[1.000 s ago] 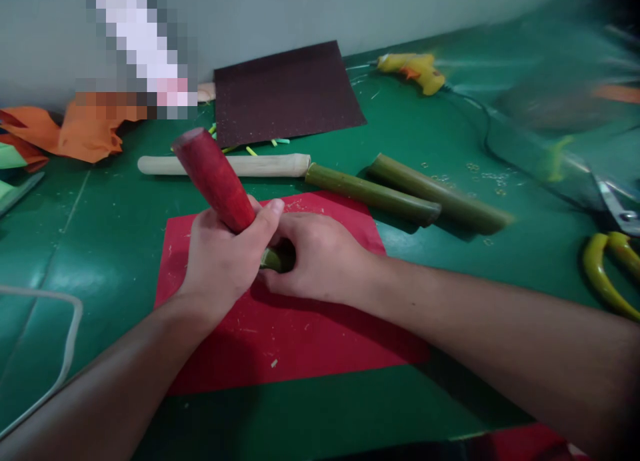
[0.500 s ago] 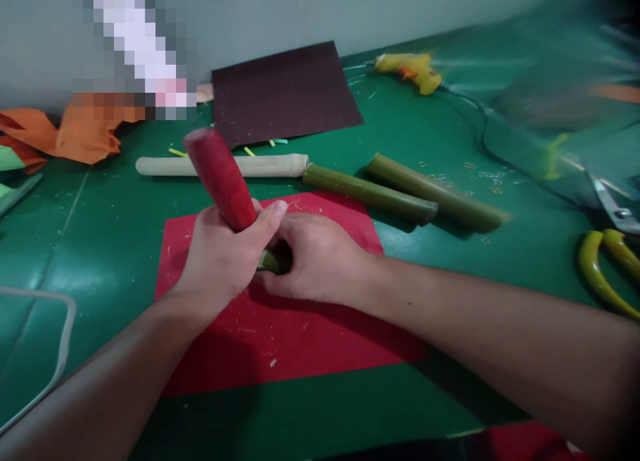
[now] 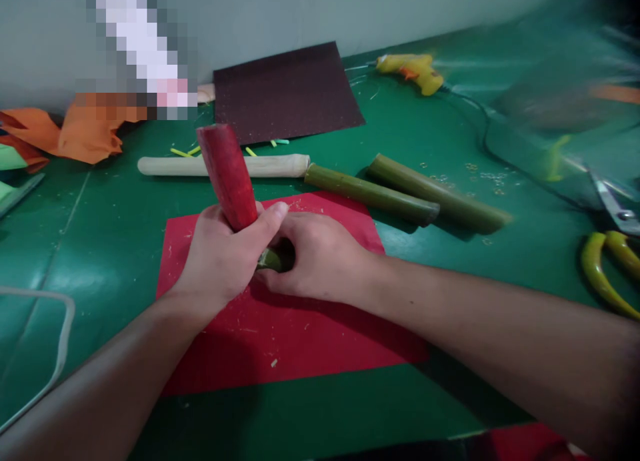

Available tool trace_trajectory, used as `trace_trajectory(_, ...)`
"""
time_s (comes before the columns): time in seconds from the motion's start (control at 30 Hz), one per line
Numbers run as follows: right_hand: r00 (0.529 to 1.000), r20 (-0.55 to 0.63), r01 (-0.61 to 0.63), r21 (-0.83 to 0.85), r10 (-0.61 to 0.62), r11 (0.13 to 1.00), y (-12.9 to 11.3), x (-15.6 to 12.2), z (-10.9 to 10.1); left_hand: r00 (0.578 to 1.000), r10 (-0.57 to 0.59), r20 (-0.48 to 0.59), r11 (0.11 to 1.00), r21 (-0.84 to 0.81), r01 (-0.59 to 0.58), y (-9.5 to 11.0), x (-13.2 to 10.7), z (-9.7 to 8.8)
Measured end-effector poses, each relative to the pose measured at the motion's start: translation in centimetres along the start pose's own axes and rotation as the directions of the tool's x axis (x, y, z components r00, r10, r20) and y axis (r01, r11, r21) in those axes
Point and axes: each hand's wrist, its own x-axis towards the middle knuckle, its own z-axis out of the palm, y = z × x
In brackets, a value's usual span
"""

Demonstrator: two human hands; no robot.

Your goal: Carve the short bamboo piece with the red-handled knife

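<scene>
My left hand [image 3: 220, 261] is wrapped round a tube covered in red felt [image 3: 228, 175], which stands tilted up and away from me. Its green lower end [image 3: 270, 259] shows between my two hands. My right hand [image 3: 320, 257] is closed round that lower end, fingers curled under. Both hands rest over a red felt sheet [image 3: 300, 327] lying flat on the green table [image 3: 100, 247].
Behind the sheet lie a pale wooden stick [image 3: 270, 165] and two green bamboo pieces [image 3: 373, 194] [image 3: 440, 195]. Farther back are a dark brown sheet [image 3: 285, 91], a yellow glue gun [image 3: 413, 71] and orange felt scraps [image 3: 75, 131]. Scissors [image 3: 613, 201] and yellow-green handles [image 3: 603, 267] sit at the right. A white cable [image 3: 55, 354] runs at the left.
The red tube has swung to the right and stands more upright. My hands have stayed in place on the red sheet.
</scene>
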Motion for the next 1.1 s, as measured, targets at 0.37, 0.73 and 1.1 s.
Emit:
trace_trajectory(0.37,1.000,0.000,-0.020,-0.006,0.020,1.000,0.24,-0.08,0.25,0.995,0.039,-0.089,0.999,0.010,-0.038,-0.30,0.32,0.07)
trace_trajectory(0.73,1.000,0.012,0.001,0.029,-0.001,1.000,0.17,-0.08,0.00,0.999,0.029,0.041,1.000,0.009,-0.030,0.14,-0.08,-0.16)
trace_trajectory(1.1,1.000,0.000,0.009,0.029,-0.009,1.000,0.21,-0.08,0.09,1.000,0.007,0.016,1.000,0.030,-0.008,0.02,0.15,-0.16)
